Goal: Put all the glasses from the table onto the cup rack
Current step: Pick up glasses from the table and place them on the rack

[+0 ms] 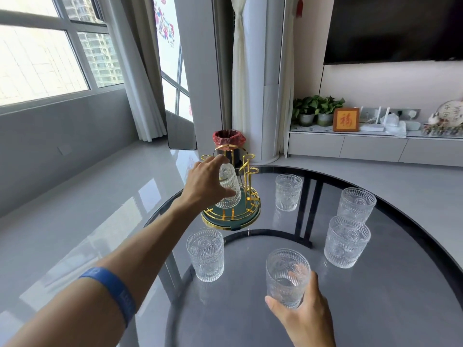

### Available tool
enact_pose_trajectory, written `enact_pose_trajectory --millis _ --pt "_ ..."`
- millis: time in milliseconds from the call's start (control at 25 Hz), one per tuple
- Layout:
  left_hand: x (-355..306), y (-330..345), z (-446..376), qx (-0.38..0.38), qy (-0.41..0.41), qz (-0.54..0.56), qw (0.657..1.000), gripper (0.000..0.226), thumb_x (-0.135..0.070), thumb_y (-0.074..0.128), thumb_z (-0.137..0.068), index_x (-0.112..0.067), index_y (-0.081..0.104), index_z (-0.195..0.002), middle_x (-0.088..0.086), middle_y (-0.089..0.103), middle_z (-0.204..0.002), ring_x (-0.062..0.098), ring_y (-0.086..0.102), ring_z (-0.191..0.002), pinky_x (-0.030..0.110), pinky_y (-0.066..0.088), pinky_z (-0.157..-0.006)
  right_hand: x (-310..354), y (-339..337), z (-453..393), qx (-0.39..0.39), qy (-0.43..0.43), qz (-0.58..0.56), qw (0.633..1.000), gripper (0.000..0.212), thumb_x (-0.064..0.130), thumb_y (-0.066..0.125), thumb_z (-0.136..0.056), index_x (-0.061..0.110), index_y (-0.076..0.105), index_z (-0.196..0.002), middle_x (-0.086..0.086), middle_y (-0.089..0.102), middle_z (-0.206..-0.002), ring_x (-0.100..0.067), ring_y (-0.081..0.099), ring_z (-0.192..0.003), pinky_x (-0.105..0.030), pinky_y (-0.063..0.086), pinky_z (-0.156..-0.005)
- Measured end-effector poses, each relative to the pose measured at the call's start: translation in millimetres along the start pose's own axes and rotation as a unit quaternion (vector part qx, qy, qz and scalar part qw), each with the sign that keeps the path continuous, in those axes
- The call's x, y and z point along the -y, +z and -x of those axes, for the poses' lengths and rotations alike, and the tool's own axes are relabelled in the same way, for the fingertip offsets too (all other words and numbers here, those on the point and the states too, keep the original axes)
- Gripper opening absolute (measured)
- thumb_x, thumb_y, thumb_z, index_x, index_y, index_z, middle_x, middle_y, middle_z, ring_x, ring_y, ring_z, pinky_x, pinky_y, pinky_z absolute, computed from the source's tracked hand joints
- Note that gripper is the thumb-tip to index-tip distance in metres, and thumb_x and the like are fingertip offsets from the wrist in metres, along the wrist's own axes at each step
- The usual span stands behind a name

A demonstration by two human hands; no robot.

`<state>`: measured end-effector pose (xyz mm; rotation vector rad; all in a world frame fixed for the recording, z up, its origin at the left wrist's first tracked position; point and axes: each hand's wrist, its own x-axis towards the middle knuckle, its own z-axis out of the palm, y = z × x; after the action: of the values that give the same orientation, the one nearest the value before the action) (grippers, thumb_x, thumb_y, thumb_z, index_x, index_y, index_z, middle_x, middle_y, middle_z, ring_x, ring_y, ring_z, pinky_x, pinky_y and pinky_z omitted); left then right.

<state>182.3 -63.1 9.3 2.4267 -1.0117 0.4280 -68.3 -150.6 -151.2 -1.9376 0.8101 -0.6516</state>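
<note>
Holding a glass [228, 187] upside down over the rack [231, 196], our left hand [204, 182] is wrapped around its side, mouth facing down toward the teal base. The glass's long axis tilts a little off vertical, base leaning away from us, so it roughly follows the gold prongs [246, 169] rising just beside it on the right. We cannot tell whether a prong is already inside the glass or whether it hangs just beside one; the hand hides that.

Nearer to us, our right hand [304, 313] is closed around the lower part of a second glass [287, 278], upright, at the near edge of the counter [400, 296]. The rack lies ahead and to the left of that hand, across the counter.

Four more glasses stand upright, untouched: one [206, 254] near the left forearm, one [288, 192] just right of the rack, and two [347, 241] close together on the far right. We judge the job barely begun, with the first glass settling.
</note>
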Motion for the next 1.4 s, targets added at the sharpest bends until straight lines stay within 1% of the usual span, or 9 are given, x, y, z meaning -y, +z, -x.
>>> enact_pose_trajectory --millis 400,520,600,760,880,960,1040,1240,1400 --pt "13.3 13.0 9.6 0.045 -0.008 0.014 0.999 0.079 -0.034 0.089 -0.065 -0.019 0.055 -0.134 0.009 0.061 -0.132 0.028 0.056 -0.117 0.038 0.044 -0.095 -3.1 3.4 -3.4 -0.004 -0.014 0.005 1.000 0.094 0.048 0.081 -0.042 0.034 0.044 -0.128 0.013 0.068 -0.114 -0.026 0.065 -0.101 -0.043 0.050 -0.089" --pt "15.6 13.3 14.6 0.084 0.005 -0.011 0.996 0.085 -0.038 0.085 -0.069 -0.021 0.045 -0.143 0.008 0.052 -0.143 0.031 0.049 -0.127 0.046 0.044 -0.101 -1.6 3.4 -3.1 0.003 -0.015 0.004 1.000 0.095 0.047 0.083 -0.041 0.035 0.045 -0.127 0.014 0.068 -0.113 -0.026 0.065 -0.100 -0.042 0.050 -0.088" --pt "16.6 11.9 16.2 0.112 0.010 -0.002 0.994 0.085 -0.044 0.078 -0.075 -0.020 0.039 -0.146 0.007 0.044 -0.150 0.032 0.042 -0.133 0.053 0.040 -0.105 -1.8 1.7 -1.8 0.001 -0.019 -0.012 1.000 0.093 0.048 0.085 -0.040 0.037 0.047 -0.125 0.019 0.067 -0.109 -0.019 0.065 -0.098 -0.036 0.050 -0.083" --pt "14.3 1.5 -9.7 0.027 0.028 0.054 0.998 0.069 -0.034 0.048 -0.082 -0.012 0.039 -0.147 0.011 0.039 -0.155 0.031 0.037 -0.139 0.049 0.033 -0.109 5.9 -7.1 -7.5 -0.004 -0.026 -0.092 0.995 0.085 0.047 0.088 -0.043 0.050 0.054 -0.121 0.018 0.060 -0.115 0.000 0.058 -0.107 -0.028 0.045 -0.086" --pt "16.5 1.0 -40.1 0.058 0.035 -0.026 0.997 0.066 -0.030 0.041 -0.093 -0.016 0.022 -0.155 0.008 0.019 -0.163 0.026 0.017 -0.150 0.052 0.018 -0.117 33.4 -21.7 -34.4 -0.014 -0.033 -0.156 0.987 0.084 0.045 0.089 -0.044 0.047 0.050 -0.119 0.011 0.060 -0.118 -0.010 0.060 -0.108 -0.037 0.048 -0.092" --pt "22.2 4.1 -51.4 0.090 0.034 -0.052 0.994 0.062 -0.029 0.038 -0.098 -0.018 0.018 -0.156 0.007 0.016 -0.164 0.025 0.018 -0.150 0.054 0.018 -0.118 65.1 -31.1 -63.3 -0.046 -0.058 -0.179 0.981 0.078 0.050 0.089 -0.044 0.044 0.046 -0.109 0.011 0.060 -0.115 -0.010 0.061 -0.103 -0.036 0.048 -0.088" --pt "28.5 5.2 -53.1 0.093 0.048 -0.046 0.993 0.062 -0.028 0.037 -0.097 -0.018 0.020 -0.156 0.007 0.020 -0.164 0.027 0.026 -0.148 0.054 0.025 -0.116 99.7 -36.1 -97.1 -0.077 -0.103 -0.152 0.980 0.073 0.057 0.085 -0.048 0.040 0.044 -0.106 0.019 0.055 -0.113 0.001 0.056 -0.102 -0.030 0.045 -0.086" --pt "30.9 1.1 -48.6 0.103 0.063 -0.009 0.993 0.063 -0.023 0.037 -0.097 -0.016 0.018 -0.156 0.006 0.016 -0.165 0.025 0.023 -0.148 0.046 0.027 -0.114 158.8 -18.4 -167.5 -0.083 -0.231 0.023 0.969 0.073 0.042 0.086 -0.061 0.027 0.050 -0.123 0.007 0.051 -0.116 -0.009 0.049 -0.105 -0.024 0.036 -0.083" --pt "30.6 -2.8 -50.5 0.113 0.067 0.010 0.991 0.060 -0.019 0.034 -0.098 -0.014 0.018 -0.156 0.006 0.019 -0.164 0.024 0.024 -0.148 0.039 0.025 -0.114 162.5 2.6 -191.8 -0.037 -0.250 0.097 0.963 0.060 0.036 0.086 -0.062 0.025 0.052 -0.111 0.006 0.061 -0.113 -0.016 0.054 -0.106 -0.025 0.035 -0.080"
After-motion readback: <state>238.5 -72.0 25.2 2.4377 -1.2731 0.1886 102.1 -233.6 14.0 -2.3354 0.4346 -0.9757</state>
